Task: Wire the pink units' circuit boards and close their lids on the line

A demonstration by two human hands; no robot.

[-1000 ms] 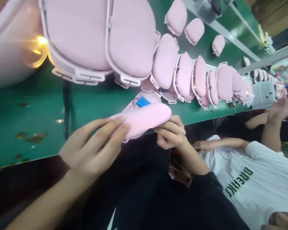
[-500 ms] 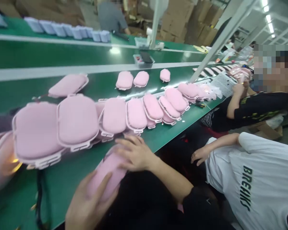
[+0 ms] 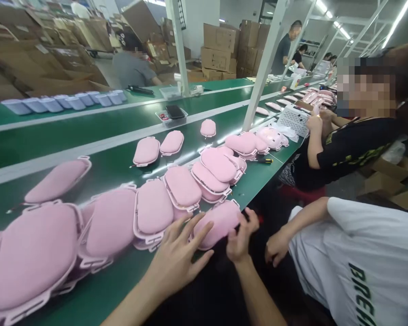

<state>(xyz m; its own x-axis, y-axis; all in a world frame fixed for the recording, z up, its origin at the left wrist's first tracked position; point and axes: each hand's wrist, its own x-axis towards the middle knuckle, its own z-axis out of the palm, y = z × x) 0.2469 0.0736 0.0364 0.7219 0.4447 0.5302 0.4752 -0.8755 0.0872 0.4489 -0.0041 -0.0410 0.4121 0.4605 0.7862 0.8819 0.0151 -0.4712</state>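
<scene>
A pink padded oval piece [image 3: 216, 225] lies at the table's front edge, against the row of similar pieces. My left hand [image 3: 182, 246] reaches over its left end with fingers spread, the fingertips at its surface. At its right end is my right hand [image 3: 242, 236], fingers apart and slightly bent, close to the rim; whether they touch it I cannot tell. Beside my left hand, a pink padded piece with a pale clipped frame [image 3: 154, 206] leans in the overlapping row. A larger-looking pink piece [image 3: 34, 253] is nearest, at the lower left.
Several loose pink pieces [image 3: 146, 151] lie behind the row on the green table [image 3: 98, 299]. A clear tray with a dark object [image 3: 174, 112] and lilac cups [image 3: 76, 102] stand farther back. A white post [image 3: 263, 68] rises from the table. Co-workers sit at my right, one in a white shirt [image 3: 357, 253].
The view has swung, shifting the row down and left. The pink piece, gripped in my left hand before, now lies farther right by the row, and my left hand's fingers have spread off it.
</scene>
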